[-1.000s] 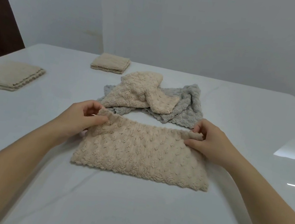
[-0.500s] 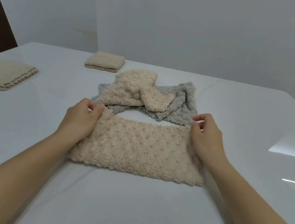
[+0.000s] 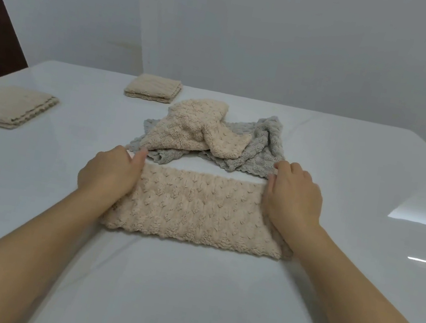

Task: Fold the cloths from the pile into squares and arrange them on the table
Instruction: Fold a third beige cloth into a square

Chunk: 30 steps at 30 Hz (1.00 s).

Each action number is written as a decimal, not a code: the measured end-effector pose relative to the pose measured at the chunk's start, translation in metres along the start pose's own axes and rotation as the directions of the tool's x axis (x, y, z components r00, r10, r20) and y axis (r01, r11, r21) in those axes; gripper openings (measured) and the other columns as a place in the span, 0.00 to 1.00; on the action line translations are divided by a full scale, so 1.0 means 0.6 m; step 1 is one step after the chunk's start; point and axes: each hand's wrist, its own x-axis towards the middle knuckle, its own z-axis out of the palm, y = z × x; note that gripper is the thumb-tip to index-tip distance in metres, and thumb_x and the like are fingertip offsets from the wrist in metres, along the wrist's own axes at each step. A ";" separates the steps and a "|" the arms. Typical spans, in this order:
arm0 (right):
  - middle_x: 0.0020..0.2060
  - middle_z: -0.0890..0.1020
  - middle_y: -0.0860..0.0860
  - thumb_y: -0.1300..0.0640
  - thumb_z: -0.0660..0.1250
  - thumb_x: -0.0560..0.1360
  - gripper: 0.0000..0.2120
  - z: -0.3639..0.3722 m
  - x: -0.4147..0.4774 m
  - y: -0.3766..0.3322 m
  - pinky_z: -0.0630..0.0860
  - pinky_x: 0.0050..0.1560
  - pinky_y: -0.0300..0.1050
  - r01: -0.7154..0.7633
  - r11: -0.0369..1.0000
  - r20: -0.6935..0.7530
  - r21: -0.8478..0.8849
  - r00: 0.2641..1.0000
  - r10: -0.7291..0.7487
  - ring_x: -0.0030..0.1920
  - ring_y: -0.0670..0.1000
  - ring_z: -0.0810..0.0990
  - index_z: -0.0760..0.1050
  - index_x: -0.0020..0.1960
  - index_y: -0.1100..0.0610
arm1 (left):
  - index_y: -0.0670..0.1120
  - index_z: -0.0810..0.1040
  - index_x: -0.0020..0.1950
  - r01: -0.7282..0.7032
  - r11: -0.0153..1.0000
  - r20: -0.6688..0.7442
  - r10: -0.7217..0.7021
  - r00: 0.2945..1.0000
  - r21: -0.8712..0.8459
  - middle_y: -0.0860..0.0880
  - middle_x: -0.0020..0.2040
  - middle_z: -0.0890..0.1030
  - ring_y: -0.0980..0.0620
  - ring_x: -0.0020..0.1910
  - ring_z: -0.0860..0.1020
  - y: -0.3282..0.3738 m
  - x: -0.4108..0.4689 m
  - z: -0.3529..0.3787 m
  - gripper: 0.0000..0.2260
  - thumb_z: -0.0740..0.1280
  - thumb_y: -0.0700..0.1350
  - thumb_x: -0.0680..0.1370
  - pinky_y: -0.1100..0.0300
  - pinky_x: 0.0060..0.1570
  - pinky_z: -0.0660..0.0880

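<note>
- Beige cloth [image 3: 197, 210], folded into a long textured band, is lying flat on the white tabletop [image 3: 184, 284], just in front of the pile.
- Left hand [image 3: 110, 174] is gripping the band's left end, with its thumb stretching up along the far corner and its fingers curling out of sight.
- Right hand [image 3: 294, 201] is gripping the right end, with its fingers curling over the far corner.
- Behind the band, a crumpled beige cloth [image 3: 192, 129] is resting on a rumpled grey cloth [image 3: 262, 150].
- One folded beige square [image 3: 153, 88] is sitting near the far edge, left of the pile.
- Another folded square [image 3: 5, 106] is sitting well apart at the left edge.
</note>
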 end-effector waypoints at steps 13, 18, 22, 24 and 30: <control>0.79 0.40 0.49 0.44 0.40 0.83 0.28 0.016 -0.060 -0.113 0.36 0.75 0.64 0.320 0.938 0.475 0.131 0.810 -0.343 0.77 0.54 0.34 0.41 0.80 0.53 | 0.37 0.79 0.53 0.317 0.819 0.428 -0.098 0.898 -0.478 0.41 0.43 0.79 0.46 0.37 0.76 -0.014 -0.025 -0.080 0.12 0.71 0.44 0.76 0.56 0.41 0.78; 0.79 0.53 0.48 0.47 0.49 0.84 0.27 -0.032 -0.044 -0.086 0.46 0.76 0.47 0.133 0.804 0.279 0.579 0.894 -0.349 0.78 0.48 0.49 0.51 0.80 0.56 | 0.43 0.80 0.48 0.202 0.739 0.387 0.085 0.918 -0.642 0.47 0.37 0.78 0.52 0.31 0.73 0.066 -0.041 -0.107 0.08 0.71 0.47 0.75 0.63 0.30 0.72; 0.53 0.80 0.55 0.47 0.54 0.83 0.22 -0.053 -0.020 -0.062 0.73 0.53 0.44 -0.536 0.050 0.535 0.843 0.824 -0.187 0.49 0.49 0.80 0.74 0.60 0.63 | 0.43 0.78 0.49 0.126 0.610 0.464 0.437 0.771 -0.783 0.46 0.38 0.82 0.51 0.33 0.79 0.158 -0.080 -0.103 0.09 0.66 0.49 0.79 0.59 0.34 0.77; 0.49 0.84 0.59 0.44 0.50 0.83 0.27 -0.062 -0.019 -0.039 0.78 0.47 0.47 -0.715 -0.246 0.657 0.655 0.699 -0.281 0.45 0.54 0.84 0.75 0.60 0.65 | 0.41 0.78 0.51 0.006 0.612 0.394 0.501 0.771 -0.791 0.44 0.41 0.84 0.47 0.39 0.83 0.181 -0.093 -0.089 0.09 0.64 0.46 0.81 0.55 0.39 0.81; 0.39 0.84 0.62 0.56 0.51 0.84 0.18 -0.058 -0.013 0.002 0.83 0.35 0.47 -0.782 -0.314 0.728 0.539 0.620 -0.293 0.37 0.55 0.85 0.73 0.53 0.68 | 0.53 0.80 0.55 -0.472 0.673 0.085 0.619 0.781 -0.569 0.59 0.54 0.81 0.58 0.54 0.79 0.147 -0.104 0.005 0.08 0.64 0.46 0.80 0.55 0.58 0.75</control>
